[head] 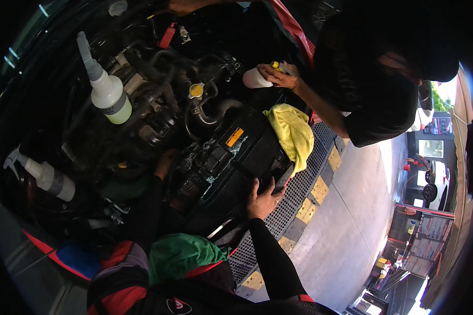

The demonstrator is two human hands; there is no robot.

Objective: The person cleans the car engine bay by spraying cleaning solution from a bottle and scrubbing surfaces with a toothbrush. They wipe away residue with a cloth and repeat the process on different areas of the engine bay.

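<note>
My right hand [264,201] lies with its fingers spread on the black front edge of a car's engine bay. Between the engine [153,130] and the black front panel [236,173], my left hand [166,163] reaches down in shadow; its fingers are hidden. An orange label [234,137] is stuck to that panel, near patches of whitish residue or foam. Draped over the front edge beyond my right hand is a yellow cloth [291,134]. A green cloth [189,254] hangs over the edge close to my body. The yellow radiator cap [196,90] shows farther in.
Two spray bottles, a larger one [112,98] and a smaller one [55,181], stand on the left. A co-worker's hand [285,78] holds another spray bottle [256,78]. At the top, another hand [189,6] reaches in. A floor grate [276,220] runs along the car's front.
</note>
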